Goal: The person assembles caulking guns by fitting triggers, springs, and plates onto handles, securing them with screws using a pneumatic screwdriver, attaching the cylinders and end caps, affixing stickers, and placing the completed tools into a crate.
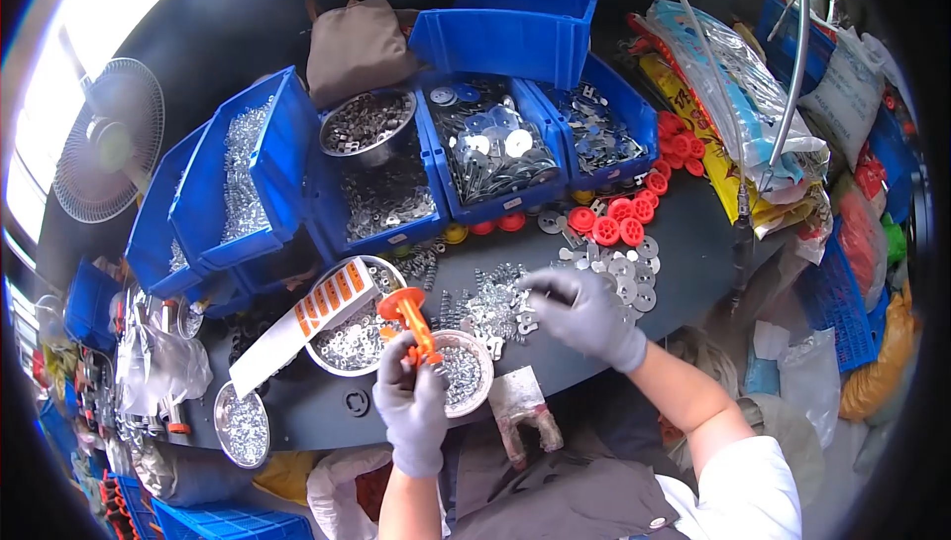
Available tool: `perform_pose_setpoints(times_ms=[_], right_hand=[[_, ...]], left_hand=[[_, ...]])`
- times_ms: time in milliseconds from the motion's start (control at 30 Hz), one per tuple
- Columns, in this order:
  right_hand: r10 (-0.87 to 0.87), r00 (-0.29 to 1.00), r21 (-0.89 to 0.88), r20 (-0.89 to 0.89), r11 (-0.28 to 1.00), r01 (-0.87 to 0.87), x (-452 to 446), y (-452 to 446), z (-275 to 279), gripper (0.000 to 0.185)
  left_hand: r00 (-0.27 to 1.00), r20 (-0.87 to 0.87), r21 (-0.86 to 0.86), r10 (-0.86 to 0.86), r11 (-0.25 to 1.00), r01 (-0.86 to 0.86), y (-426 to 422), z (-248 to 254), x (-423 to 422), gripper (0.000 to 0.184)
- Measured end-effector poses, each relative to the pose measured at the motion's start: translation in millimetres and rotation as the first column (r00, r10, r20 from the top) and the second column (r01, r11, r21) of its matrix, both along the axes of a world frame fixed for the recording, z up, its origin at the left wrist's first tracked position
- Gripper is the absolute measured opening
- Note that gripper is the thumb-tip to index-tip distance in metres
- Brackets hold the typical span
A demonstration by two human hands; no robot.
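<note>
My gloved left hand (414,416) is closed around an orange plastic part (414,327) with a round disc at its upper end. It holds the part tilted above a small bowl of metal pieces (462,372). My gloved right hand (586,317) hovers at the right side of a heap of small metal springs (490,302). Its fingers are bent and apart, with nothing visible between them. Round metal discs (624,277) lie beyond that hand. To the left of the orange part, a white strip with orange marks (307,317) rests across a larger bowl of metal pieces (357,342).
Blue bins (500,159) of metal parts line the back. Red plastic wheels (619,221) lie before them. Another small bowl (243,426) stands at the front left edge. A fan (109,139) is at far left, plastic bags (733,94) at right. A metal fixture (520,406) sits at the front edge.
</note>
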State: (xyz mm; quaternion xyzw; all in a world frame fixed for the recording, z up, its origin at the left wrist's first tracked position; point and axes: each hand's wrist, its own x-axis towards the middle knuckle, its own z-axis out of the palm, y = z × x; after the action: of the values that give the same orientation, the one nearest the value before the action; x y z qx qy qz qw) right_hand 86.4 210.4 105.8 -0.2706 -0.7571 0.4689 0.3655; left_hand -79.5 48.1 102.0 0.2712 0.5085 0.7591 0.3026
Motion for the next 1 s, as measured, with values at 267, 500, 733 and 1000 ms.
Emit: perform_pose_setpoints(times_ms=[267, 500, 733, 1000], right_hand=[[-0.467, 0.667, 0.493, 0.581, 0.854, 0.169, 14.8, 119.3, -61.2, 0.027], [-0.515, 0.096, 0.523, 0.852, 0.836, -0.166, -41.3, 136.2, -44.8, 0.025], [-0.577, 0.069, 0.579, 0.814, 0.798, -0.168, -23.9, 145.9, -56.8, 0.025], [-0.683, 0.326, 0.749, 0.653, 0.647, -0.145, 27.8, 164.1, -87.7, 0.015]], left_hand=[[0.997, 0.011, -0.061, -0.074, 0.995, 0.074, 9.3, 9.8, 6.7, 0.032], [0.936, 0.340, 0.073, -0.092, 0.995, 0.071, 16.9, 18.3, -9.2, 0.026], [0.923, 0.362, 0.012, -0.131, 0.991, 0.136, 16.7, 29.7, -7.5, 0.026], [0.941, 0.301, -0.017, -0.152, 0.986, 0.164, 19.5, 22.2, 15.3, 0.025]])
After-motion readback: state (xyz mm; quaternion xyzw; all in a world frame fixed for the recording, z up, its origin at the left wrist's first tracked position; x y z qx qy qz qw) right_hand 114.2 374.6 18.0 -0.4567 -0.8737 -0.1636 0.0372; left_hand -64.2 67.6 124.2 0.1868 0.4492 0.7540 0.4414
